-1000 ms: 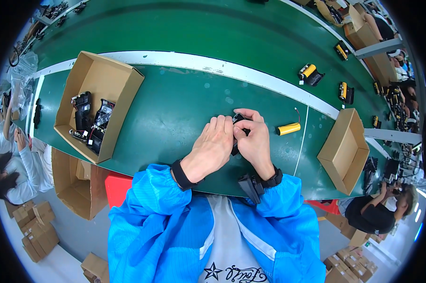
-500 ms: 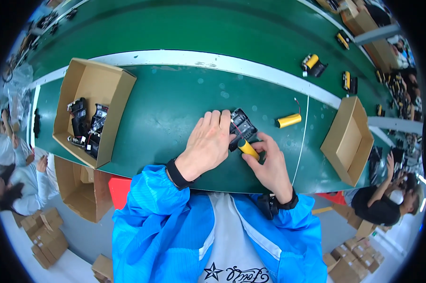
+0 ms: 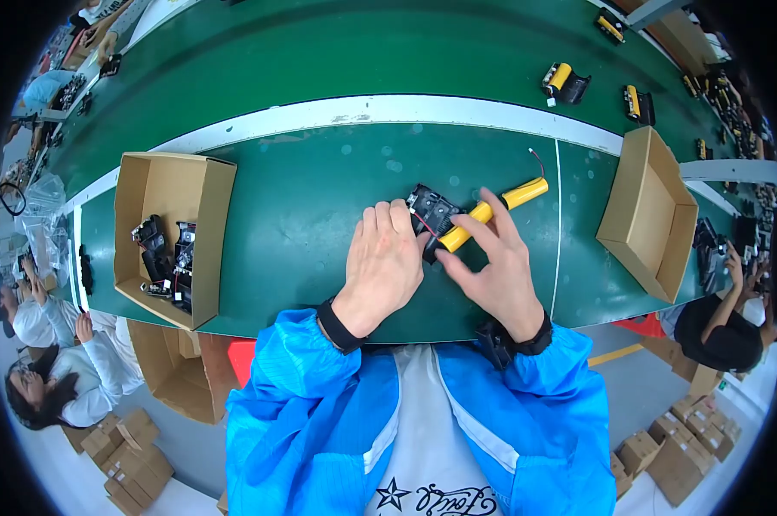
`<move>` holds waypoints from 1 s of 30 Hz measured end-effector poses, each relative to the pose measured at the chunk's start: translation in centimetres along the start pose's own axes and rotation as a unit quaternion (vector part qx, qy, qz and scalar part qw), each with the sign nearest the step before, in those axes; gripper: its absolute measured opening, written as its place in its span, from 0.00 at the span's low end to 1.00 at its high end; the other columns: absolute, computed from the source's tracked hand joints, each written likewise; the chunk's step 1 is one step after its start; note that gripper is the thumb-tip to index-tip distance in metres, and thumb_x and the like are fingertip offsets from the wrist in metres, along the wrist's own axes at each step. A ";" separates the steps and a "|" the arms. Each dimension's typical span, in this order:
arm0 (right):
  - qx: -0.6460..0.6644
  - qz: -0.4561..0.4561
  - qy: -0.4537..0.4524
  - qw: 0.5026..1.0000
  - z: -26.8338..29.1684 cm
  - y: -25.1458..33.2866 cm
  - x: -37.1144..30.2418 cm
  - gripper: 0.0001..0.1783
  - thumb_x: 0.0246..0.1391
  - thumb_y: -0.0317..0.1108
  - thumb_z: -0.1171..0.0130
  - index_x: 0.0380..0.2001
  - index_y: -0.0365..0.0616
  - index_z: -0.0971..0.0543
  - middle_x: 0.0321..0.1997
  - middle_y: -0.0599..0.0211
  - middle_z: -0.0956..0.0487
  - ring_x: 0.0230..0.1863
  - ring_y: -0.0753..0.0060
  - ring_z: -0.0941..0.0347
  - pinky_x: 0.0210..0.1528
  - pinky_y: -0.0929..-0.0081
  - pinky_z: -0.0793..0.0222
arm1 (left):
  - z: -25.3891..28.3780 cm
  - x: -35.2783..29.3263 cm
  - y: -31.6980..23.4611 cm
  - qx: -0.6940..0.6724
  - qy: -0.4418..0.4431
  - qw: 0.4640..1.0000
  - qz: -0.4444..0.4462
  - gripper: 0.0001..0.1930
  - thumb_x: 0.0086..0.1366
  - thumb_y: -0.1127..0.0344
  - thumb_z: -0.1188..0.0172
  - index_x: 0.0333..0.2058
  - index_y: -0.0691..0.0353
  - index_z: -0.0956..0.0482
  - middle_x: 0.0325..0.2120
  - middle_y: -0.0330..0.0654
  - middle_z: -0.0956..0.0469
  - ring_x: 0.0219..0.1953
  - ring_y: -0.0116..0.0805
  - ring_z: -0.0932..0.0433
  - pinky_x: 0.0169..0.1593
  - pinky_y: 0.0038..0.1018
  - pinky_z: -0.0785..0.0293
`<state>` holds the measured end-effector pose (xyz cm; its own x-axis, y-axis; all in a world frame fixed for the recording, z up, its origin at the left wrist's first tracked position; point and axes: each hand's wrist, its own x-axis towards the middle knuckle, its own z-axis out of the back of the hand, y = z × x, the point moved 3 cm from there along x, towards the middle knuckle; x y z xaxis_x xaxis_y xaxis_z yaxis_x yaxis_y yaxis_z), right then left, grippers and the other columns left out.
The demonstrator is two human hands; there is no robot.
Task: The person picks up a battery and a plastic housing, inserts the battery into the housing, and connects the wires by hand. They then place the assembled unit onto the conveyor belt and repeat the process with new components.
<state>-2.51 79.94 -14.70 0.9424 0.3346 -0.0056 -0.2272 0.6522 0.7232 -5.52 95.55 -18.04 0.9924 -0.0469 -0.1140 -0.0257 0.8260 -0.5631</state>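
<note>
My left hand (image 3: 378, 268) grips the left side of a black plastic housing (image 3: 436, 208), which has a thin red wire in it. A yellow cylindrical battery (image 3: 468, 229) lies slanted along the housing's right edge. My right hand (image 3: 505, 273) has its thumb at the battery's lower end and its fingers over the upper part; whether it is seated in the housing is partly hidden. Just beyond those fingertips, a second yellow battery (image 3: 526, 193) with a thin lead rests on the green bench.
An open cardboard box (image 3: 212, 245) with several black housings stands on the left; another cardboard box (image 3: 634, 228) is at the right. Beyond the white rail (image 3: 388, 109), black housings with yellow batteries (image 3: 565, 84) lie on the green surface. People sit at both sides.
The yellow battery in my right hand has turned from pointing down-right to pointing up-right, alongside the housing. My right fingers have moved up over it. The view has shifted slightly.
</note>
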 end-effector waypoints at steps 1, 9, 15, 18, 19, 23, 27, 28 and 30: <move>-0.019 0.029 -0.001 0.999 -0.4 -0.3 -0.1 0.22 0.40 0.27 0.28 0.44 0.42 0.18 0.63 0.42 0.32 0.47 0.47 0.23 0.48 0.64 0.24 | -0.2 -0.1 0.1 0.007 -0.011 1.000 0.001 0.24 0.60 0.67 0.38 0.50 0.77 0.34 0.39 0.57 0.28 0.42 0.52 0.29 0.46 0.40 0.30; 0.012 0.130 -0.031 0.991 -2.3 0.5 0.4 0.20 0.44 0.28 0.29 0.44 0.42 0.18 0.65 0.39 0.37 0.46 0.45 0.22 0.49 0.63 0.25 | -1.7 -0.3 0.5 0.040 -0.036 0.999 -0.007 0.27 0.56 0.71 0.39 0.52 0.77 0.35 0.40 0.56 0.30 0.41 0.51 0.29 0.46 0.39 0.31; 0.017 0.138 0.015 0.990 -3.4 0.4 0.6 0.16 0.51 0.26 0.34 0.44 0.41 0.19 0.66 0.36 0.41 0.52 0.39 0.27 0.53 0.59 0.27 | -1.8 -0.8 1.1 -0.062 -0.064 0.996 -0.023 0.31 0.53 0.77 0.38 0.56 0.81 0.37 0.41 0.57 0.31 0.41 0.54 0.29 0.48 0.40 0.29; 0.006 0.137 0.025 0.990 -3.8 0.7 0.5 0.16 0.52 0.27 0.36 0.45 0.41 0.21 0.65 0.32 0.42 0.60 0.31 0.37 0.58 0.52 0.33 | 0.2 -1.1 1.6 -0.125 -0.029 0.992 -0.018 0.31 0.53 0.78 0.36 0.56 0.77 0.35 0.43 0.56 0.31 0.39 0.53 0.26 0.45 0.41 0.25; 0.000 0.135 0.029 0.990 -3.8 0.7 0.5 0.16 0.52 0.27 0.37 0.45 0.41 0.22 0.64 0.30 0.42 0.63 0.27 0.43 0.60 0.49 0.36 | 0.5 -1.1 1.6 -0.157 -0.010 0.987 -0.016 0.31 0.52 0.79 0.35 0.56 0.75 0.34 0.43 0.56 0.30 0.38 0.53 0.24 0.43 0.41 0.24; -0.041 0.128 0.018 0.991 -3.6 1.3 0.5 0.16 0.49 0.25 0.34 0.44 0.40 0.19 0.64 0.34 0.40 0.60 0.31 0.37 0.57 0.53 0.32 | 1.6 -2.0 1.3 -0.163 -0.024 0.986 0.010 0.28 0.52 0.79 0.33 0.54 0.66 0.28 0.45 0.51 0.29 0.33 0.50 0.21 0.36 0.40 0.21; -0.070 0.127 0.018 0.989 -3.5 1.8 0.6 0.21 0.47 0.23 0.34 0.48 0.40 0.21 0.65 0.37 0.40 0.60 0.37 0.35 0.56 0.56 0.30 | 1.4 -3.0 1.5 -0.181 -0.081 0.980 -0.011 0.21 0.54 0.79 0.34 0.48 0.62 0.22 0.44 0.45 0.26 0.30 0.42 0.19 0.32 0.33 0.21; -0.070 0.128 0.019 0.989 -3.5 1.8 0.6 0.21 0.47 0.23 0.34 0.48 0.40 0.21 0.65 0.37 0.40 0.60 0.37 0.35 0.56 0.56 0.30 | 1.3 -3.0 1.6 -0.181 -0.082 0.980 -0.009 0.21 0.54 0.79 0.34 0.48 0.62 0.22 0.44 0.45 0.26 0.30 0.42 0.19 0.32 0.33 0.21; -0.028 0.094 0.004 0.995 -3.6 1.5 0.5 0.24 0.46 0.24 0.31 0.49 0.40 0.22 0.65 0.41 0.39 0.59 0.42 0.33 0.55 0.59 0.28 | 1.2 -3.0 1.6 -0.145 -0.088 0.985 -0.031 0.18 0.54 0.79 0.34 0.45 0.62 0.20 0.44 0.45 0.26 0.28 0.41 0.19 0.31 0.33 0.21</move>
<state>-3.29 83.49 -16.13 0.8805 0.4585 0.1205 -0.4122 0.6149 0.6723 -8.40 97.73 -17.64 0.9980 0.0258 0.0570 0.0281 0.6288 -0.7770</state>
